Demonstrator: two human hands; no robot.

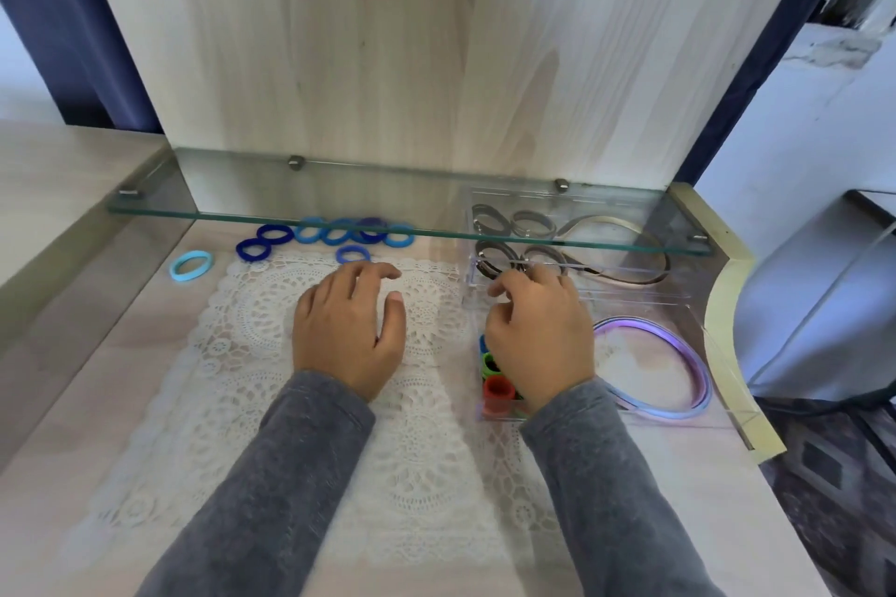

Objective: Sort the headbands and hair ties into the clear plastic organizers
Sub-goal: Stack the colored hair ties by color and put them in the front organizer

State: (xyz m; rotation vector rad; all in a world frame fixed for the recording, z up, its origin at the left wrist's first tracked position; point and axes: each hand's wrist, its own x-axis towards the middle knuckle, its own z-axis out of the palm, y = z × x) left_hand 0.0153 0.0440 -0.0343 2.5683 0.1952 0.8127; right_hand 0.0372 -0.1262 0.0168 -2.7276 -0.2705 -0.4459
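The right hand [538,335] is at the front edge of the clear organizer [645,303], fingers curled over the dark bands [494,252] in its back compartment; whether they pinch one or only touch it I cannot tell. The left hand [346,330] hovers over the lace mat [426,475], fingers loosely spread and holding nothing, just short of the blue hair ties [334,233] lying in a row under the glass shelf [242,208]. One pale blue tie [191,265] lies off to the left. Red, green and blue ties [497,390] already sit in the near compartment, and a purple headband [679,344] in the wide one beside it. As I judge it, the dark band should settle fully below the wall before release; then the left hand should slide the blue ties out from under the shelf, not lift them
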